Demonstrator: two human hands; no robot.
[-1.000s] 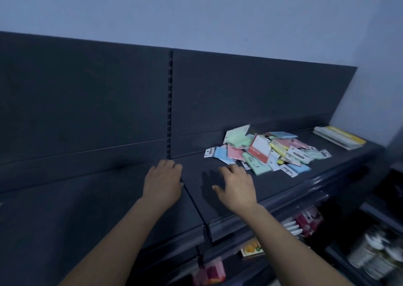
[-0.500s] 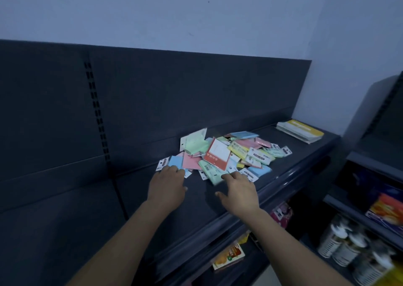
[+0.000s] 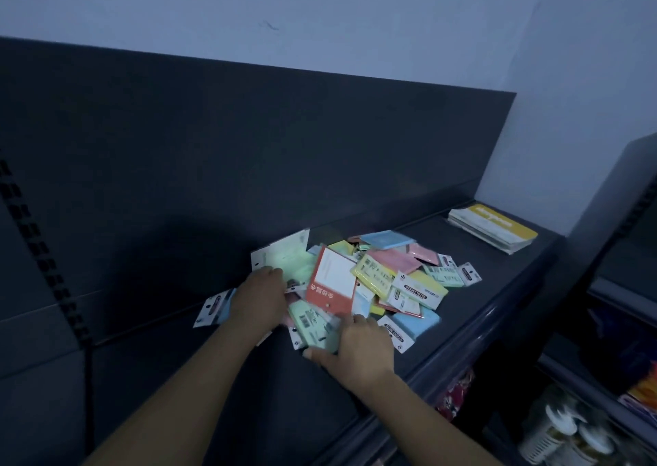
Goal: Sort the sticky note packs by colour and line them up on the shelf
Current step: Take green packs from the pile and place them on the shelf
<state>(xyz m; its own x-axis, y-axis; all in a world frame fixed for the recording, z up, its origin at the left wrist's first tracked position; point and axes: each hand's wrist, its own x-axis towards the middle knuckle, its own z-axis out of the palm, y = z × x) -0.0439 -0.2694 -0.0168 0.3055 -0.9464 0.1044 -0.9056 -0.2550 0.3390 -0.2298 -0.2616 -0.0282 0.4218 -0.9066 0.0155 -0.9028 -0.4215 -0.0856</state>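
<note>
A loose pile of sticky note packs in green, pink, yellow and blue lies on the dark shelf. A red-and-white pack leans on top of it. My left hand rests on the pile's left side, fingertips touching a pale green pack at the back. A blue pack sticks out to the left of that hand. My right hand holds the near green pack, with the thumb along its near edge and the fingers on top.
A stack of yellow-banded booklets lies at the shelf's far right end. The dark back panel rises behind the pile. Below the front edge are lower shelves with bottles and coloured packets.
Both hands have moved right and forward from the bare shelf onto the pile. The left now lies on the packs and the right has closed on the near green pack.
</note>
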